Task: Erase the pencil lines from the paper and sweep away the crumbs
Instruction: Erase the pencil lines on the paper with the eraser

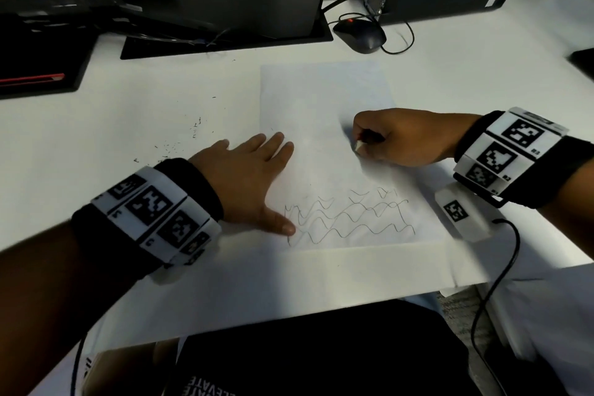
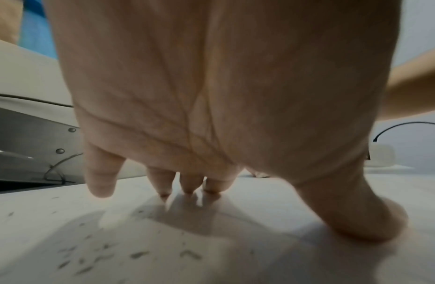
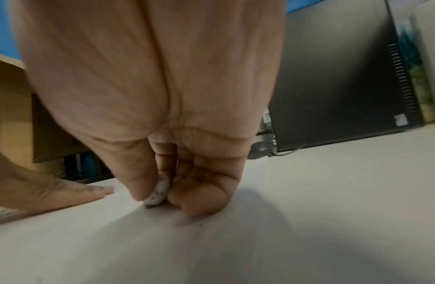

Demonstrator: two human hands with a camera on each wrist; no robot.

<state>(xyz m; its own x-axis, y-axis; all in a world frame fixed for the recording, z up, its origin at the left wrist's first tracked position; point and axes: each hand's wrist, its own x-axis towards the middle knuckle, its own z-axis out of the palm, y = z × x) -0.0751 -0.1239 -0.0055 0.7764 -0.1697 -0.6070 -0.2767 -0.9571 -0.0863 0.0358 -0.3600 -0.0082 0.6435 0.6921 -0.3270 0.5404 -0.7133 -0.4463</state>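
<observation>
Near the worktop's front edge, your left hand (image 1: 247,170) lies flat on the paper (image 1: 324,100), right hand (image 1: 395,138) pinching the eraser (image 1: 359,146); hard strokes may crease it, leaving lines (image 1: 350,219) and crumbs (image 1: 180,145)

Left hand (image 1: 249,177) flat, right hand (image 1: 390,138) pinching.

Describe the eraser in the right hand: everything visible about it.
The eraser is small, whitish and rounded, its surface smudged with grey marks. It looks like soft rubber. The right hand pinches it between thumb and curled fingers, so only its lower end shows. That end points down at the paper, at or just above the sheet, above the remaining wavy pencil lines. Actual contact cannot be confirmed.
</observation>
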